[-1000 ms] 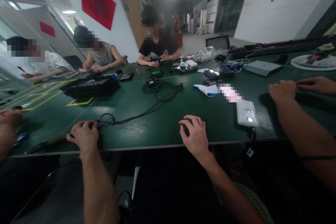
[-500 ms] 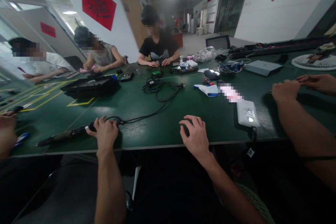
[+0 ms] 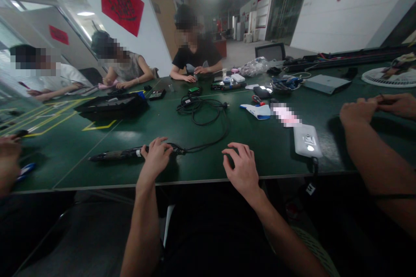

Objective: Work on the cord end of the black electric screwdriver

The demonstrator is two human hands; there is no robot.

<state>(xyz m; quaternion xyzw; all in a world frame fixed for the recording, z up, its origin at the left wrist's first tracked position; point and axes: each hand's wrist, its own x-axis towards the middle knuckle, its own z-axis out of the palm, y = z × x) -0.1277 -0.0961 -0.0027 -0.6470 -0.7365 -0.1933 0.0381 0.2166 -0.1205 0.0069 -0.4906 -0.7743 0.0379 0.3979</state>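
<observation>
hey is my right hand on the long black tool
No, your left hand is on the long black tool, while your right hand is apart from it.

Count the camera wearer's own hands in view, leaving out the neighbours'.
2: the left hand, on one end of the black tool; the right hand, at the near edge of the table. Neither is hidden.

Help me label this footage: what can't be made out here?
All in the head view:
- Black tool: part of it, covered by the left hand.
- Co-worker's hand at left: partly cut off by the picture's edge.
- White box: details on its face, too small to tell.
</observation>
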